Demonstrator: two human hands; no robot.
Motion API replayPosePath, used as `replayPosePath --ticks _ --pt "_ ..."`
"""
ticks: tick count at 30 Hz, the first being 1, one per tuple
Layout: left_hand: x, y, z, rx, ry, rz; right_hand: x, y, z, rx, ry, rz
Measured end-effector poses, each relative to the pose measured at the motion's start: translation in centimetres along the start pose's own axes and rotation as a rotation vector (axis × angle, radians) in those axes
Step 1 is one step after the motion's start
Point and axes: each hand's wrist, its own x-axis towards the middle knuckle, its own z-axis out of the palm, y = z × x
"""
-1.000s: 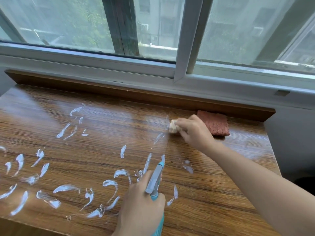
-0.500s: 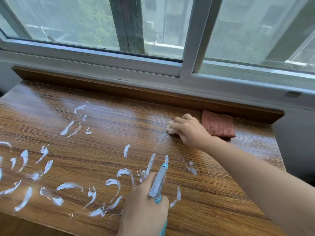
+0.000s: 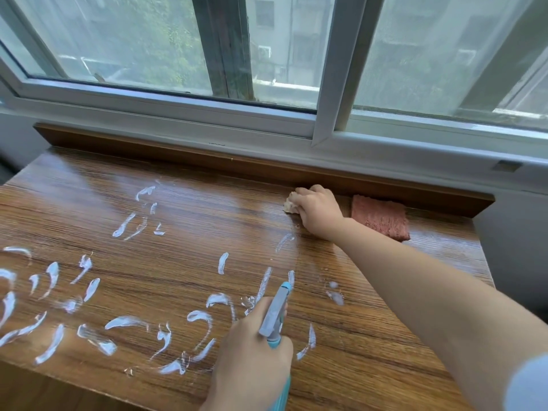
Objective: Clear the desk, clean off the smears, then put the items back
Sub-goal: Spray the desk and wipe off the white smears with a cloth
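**Wiping at back edge, sprayer idle at front**

Right hand [image 3: 318, 213] is pressing a small pale wad [image 3: 291, 205] onto the desk [image 3: 400, 336], fingers curled tight around it, right against the raised wooden lip [image 3: 207, 157] under the window frame [image 3: 178, 111]. Pink cloth [image 3: 381, 217] is lying flat just beside that hand, on its right, tucked against the same lip.

Left hand [image 3: 252, 351] is gripping a blue-grey spray bottle [image 3: 275, 312] near the front edge, fingers wrapped around the neck, nozzle pointing toward the window.

White smears [image 3: 124, 321] are covering the left and centre-front of the desk, some running off the left side of the frame. The right part of the desk is showing only a few faint marks, with bare wood toward the right edge.
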Motion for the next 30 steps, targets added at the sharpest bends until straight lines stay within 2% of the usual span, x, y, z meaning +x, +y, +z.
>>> replayPosePath --ticks 3,10,13,18,23,26,30 --pt "0.0 -0.6 0.2 -0.075 0.024 0.028 -1.9 -0.7 -0.5 -0.001 -0.019 -0.055" --pt "-0.4 -0.9 0.6 -0.105 0.037 0.065 -14.3 -1.4 -1.9 0.037 0.002 -0.190" --pt "-0.5 -0.9 0.7 -0.112 0.032 0.071 -13.5 -1.1 -1.7 0.029 -0.001 -0.167" --pt "-0.3 -1.1 0.7 -0.135 0.059 0.079 -7.1 -0.9 -0.8 0.013 0.015 -0.017" --pt "-0.3 -1.2 1.0 -0.150 0.071 0.086 -2.9 -1.2 -0.6 0.000 -0.033 0.056" --pt "-0.5 -1.3 1.2 -0.143 0.075 0.114 -5.6 -1.7 -1.3 0.023 -0.043 0.015" --pt "-0.8 -1.3 1.2 -0.127 0.070 0.156 -14.0 -2.7 -3.1 0.102 -0.112 -0.137"
